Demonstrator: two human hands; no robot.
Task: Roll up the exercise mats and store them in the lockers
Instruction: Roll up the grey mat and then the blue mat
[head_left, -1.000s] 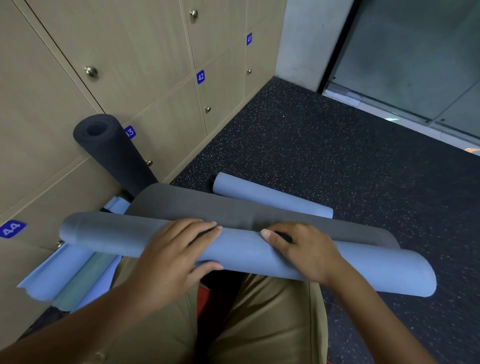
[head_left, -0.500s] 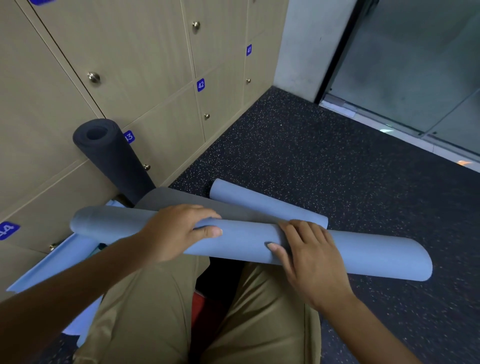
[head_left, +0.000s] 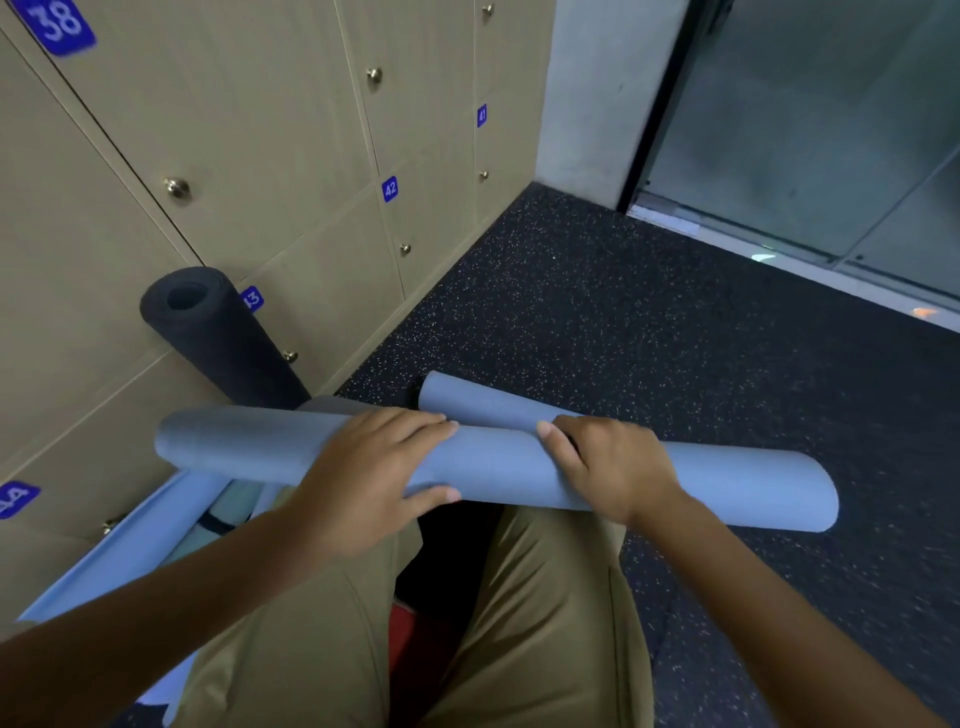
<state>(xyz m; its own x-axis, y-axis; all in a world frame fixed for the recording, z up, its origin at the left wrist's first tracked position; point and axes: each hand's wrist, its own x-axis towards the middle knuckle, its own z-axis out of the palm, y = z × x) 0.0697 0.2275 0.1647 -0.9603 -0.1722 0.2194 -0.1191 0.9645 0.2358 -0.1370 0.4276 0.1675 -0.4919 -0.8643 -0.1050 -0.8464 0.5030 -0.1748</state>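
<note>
Head view, then — how far along is the job?

— One blue mat (head_left: 493, 462) lies across the person's knees, nearly all wound into a tube; the left hand (head_left: 374, 467) curls over and grips it, the right hand (head_left: 608, 467) clasps it from the far side; a small grey flap (head_left: 327, 402) is not yet wound in.

— And the rest?

— A second blue roll (head_left: 478, 400) lies on the floor just behind; a black rolled mat (head_left: 223, 338) leans against the lockers (head_left: 270, 156); flat light-blue mats (head_left: 119, 545) lie at lower left, unrolled, I judge.

— Anything stored?

— Every door in sight is closed; whether any mat is inside, I cannot tell; storing appears wholly ahead.
</note>
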